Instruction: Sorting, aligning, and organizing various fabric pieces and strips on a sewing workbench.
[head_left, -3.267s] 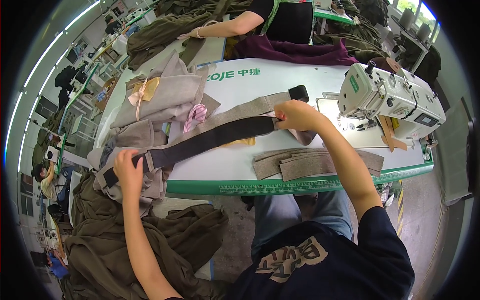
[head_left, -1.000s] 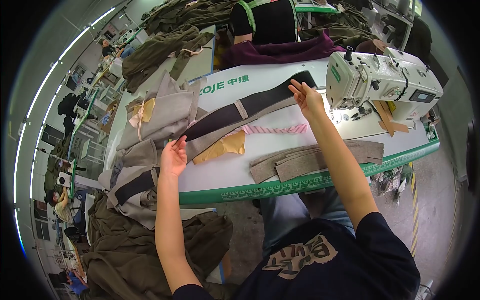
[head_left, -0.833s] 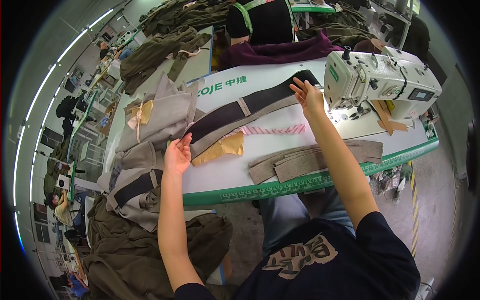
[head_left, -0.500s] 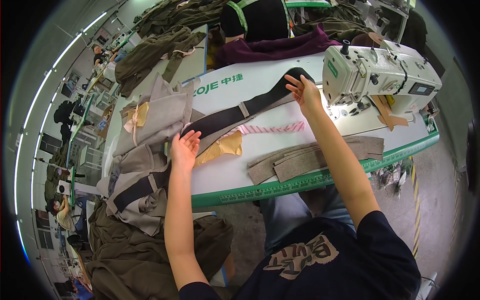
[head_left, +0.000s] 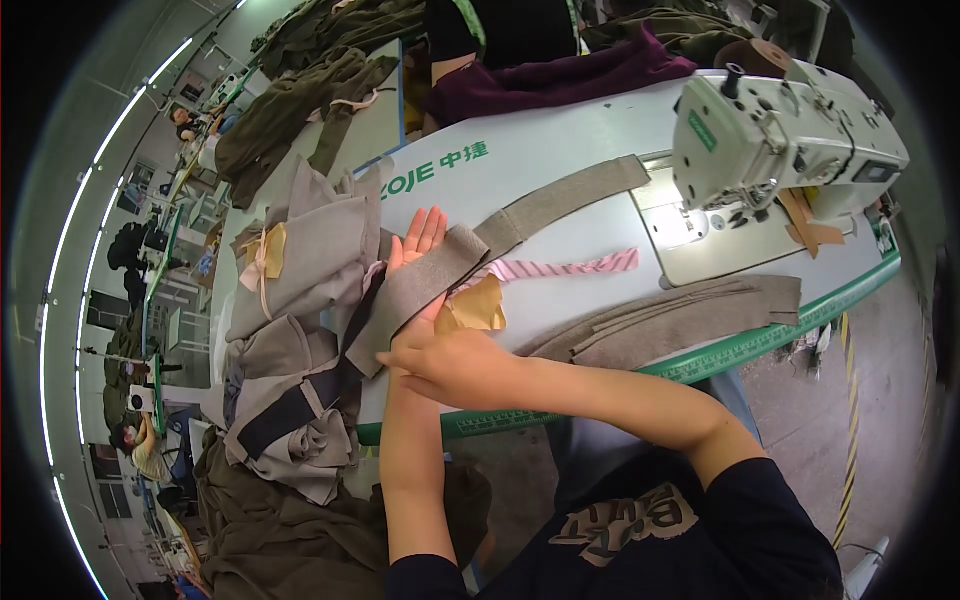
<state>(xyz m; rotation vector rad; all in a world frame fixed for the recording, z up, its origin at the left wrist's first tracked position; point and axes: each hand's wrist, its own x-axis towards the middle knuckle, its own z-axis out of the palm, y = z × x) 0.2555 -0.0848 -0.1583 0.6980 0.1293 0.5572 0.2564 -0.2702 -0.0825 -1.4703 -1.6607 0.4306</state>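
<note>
A long grey-brown waistband strip (head_left: pixel 565 200) runs over the table from beside the sewing machine (head_left: pixel 790 150) and turns back over my left palm. My left hand (head_left: pixel 427 228) lies palm up beneath it, fingers stretched out past its far edge. Crossing over my left wrist, my right hand (head_left: pixel 455 365) has its fingers extended leftward by the strip's near edge, gripping nothing I can see. Left of both hands lies a grey garment (head_left: pixel 290 390) with a black band. A pink striped strip (head_left: pixel 590 265) and a tan fabric piece (head_left: pixel 475 305) are partly under the waistband.
A stack of grey-brown strips (head_left: pixel 690 320) lies along the green table edge (head_left: pixel 690 372). More grey fabric (head_left: pixel 310 245) is heaped at the left. Dark olive garments (head_left: pixel 260 525) hang low at the left; a purple cloth (head_left: pixel 570 75) lies at the back.
The strip's black side was up; now its grey side shows and it is folded back over my left hand. My right hand has swung from beside the machine across to my left wrist.
</note>
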